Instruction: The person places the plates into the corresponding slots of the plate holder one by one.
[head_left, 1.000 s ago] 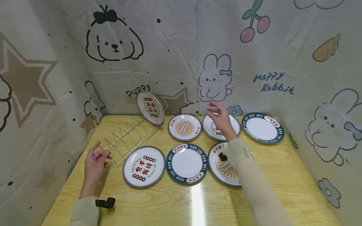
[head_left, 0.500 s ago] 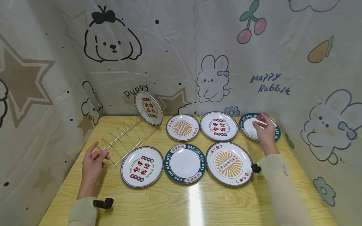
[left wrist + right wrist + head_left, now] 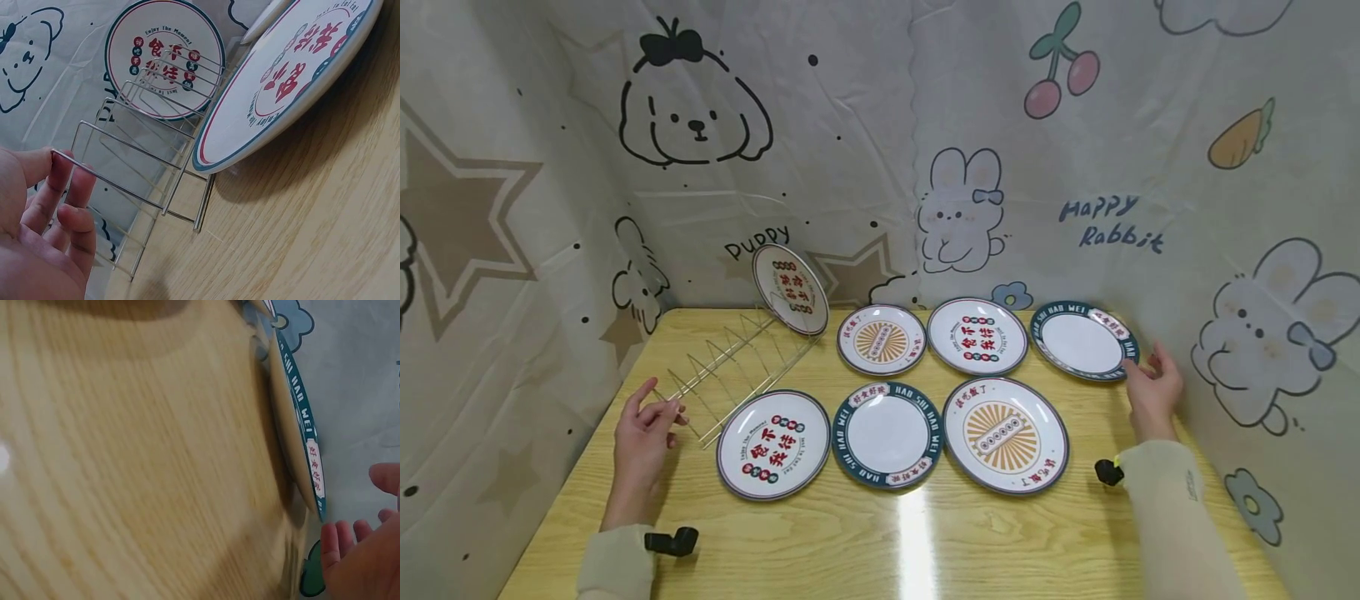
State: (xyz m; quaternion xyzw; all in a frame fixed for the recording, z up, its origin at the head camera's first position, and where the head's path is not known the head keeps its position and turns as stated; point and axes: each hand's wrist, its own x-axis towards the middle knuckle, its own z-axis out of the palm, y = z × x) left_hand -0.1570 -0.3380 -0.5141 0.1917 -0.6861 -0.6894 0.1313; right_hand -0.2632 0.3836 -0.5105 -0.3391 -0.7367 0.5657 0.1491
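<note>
My left hand (image 3: 643,425) pinches the near end wire of a gold metal plate rack (image 3: 119,185) between thumb and fingers. A white plate with red characters (image 3: 790,292) stands tilted in the rack's far end. My right hand (image 3: 1153,390) is beside the right edge of a green-rimmed plate (image 3: 1082,343) at the back right. In the right wrist view its fingers (image 3: 329,544) are straight or loosely bent, close to that plate's edge; contact cannot be told. Nothing is held in the right hand.
Several other plates lie face up in two rows: a sunburst plate (image 3: 882,340) and a red-character plate (image 3: 977,336) behind; a red-character plate (image 3: 773,446), a green-rimmed plate (image 3: 887,435) and a larger sunburst plate (image 3: 1006,436) in front. Printed curtains (image 3: 865,100) enclose the table (image 3: 790,542).
My right hand has moved right, from over the back middle plate, past the back right green-rimmed plate to its right edge. The left hand stays on the rack. The view has shifted slightly.
</note>
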